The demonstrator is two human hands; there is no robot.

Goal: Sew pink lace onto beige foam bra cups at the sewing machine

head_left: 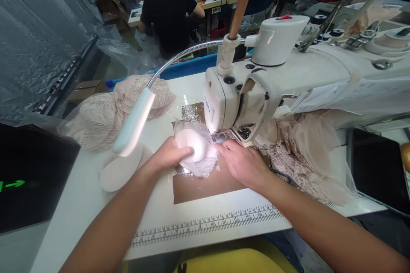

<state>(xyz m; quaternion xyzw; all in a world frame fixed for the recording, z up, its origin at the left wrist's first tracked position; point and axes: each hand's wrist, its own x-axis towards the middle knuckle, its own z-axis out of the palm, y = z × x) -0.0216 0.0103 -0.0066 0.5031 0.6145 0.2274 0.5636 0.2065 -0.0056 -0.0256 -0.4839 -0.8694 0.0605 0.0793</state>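
Observation:
A pale pink moulded bra cup with lace around it lies under the lamp's light, its right edge at the presser foot of a white sewing machine. My left hand grips the cup's left side, thumb on top and the other fingers hidden beneath. On the right, my right hand is closed at the cup's edge beside the presser foot, fingertips pressed together on the fabric. The needle itself is too small to make out.
Bunched beige lace sits at the table's left, near loose pale cups. More lace lies right of my right hand, before a dark tablet. A gooseneck lamp arches above. A person in black sits beyond.

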